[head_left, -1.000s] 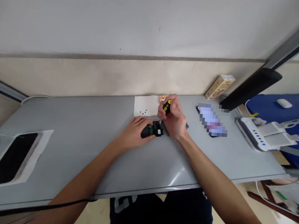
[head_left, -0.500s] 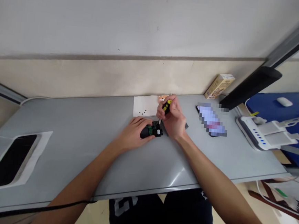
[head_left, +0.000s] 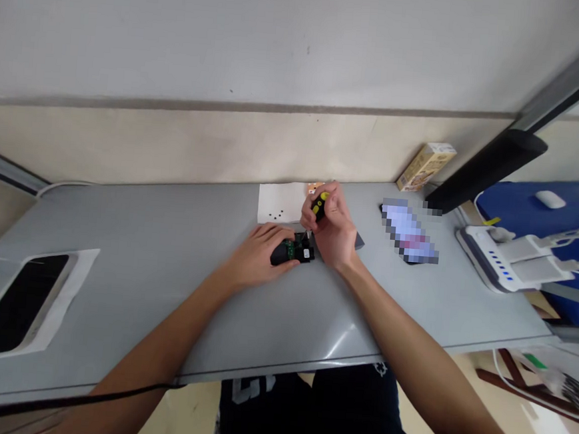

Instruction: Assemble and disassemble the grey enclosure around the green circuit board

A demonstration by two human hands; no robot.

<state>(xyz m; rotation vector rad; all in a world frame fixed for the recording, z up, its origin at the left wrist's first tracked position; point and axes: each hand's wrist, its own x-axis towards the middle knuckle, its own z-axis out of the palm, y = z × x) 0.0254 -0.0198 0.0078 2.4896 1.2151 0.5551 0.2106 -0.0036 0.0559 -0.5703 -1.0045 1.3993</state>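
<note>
Though partly behind fingers [head_left: 308, 207], white paper [head_left: 275, 198].

The grey table [head_left: 168, 234] bears a white paper sheet [head_left: 275, 199] dotted with small dark pieces [head_left: 276, 216]. Nearer than the sheet sits a black device with a green circuit board [head_left: 306, 254]; to its right, a phone [head_left: 408, 233], a carton [head_left: 426, 167] and a white multi-port charger [head_left: 491, 260]; far left, a dark-screened slab [head_left: 19, 303] on paper.

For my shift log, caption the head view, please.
Left hand steadies black device; right hand holds black-and-yellow screwdriver above it.
</note>
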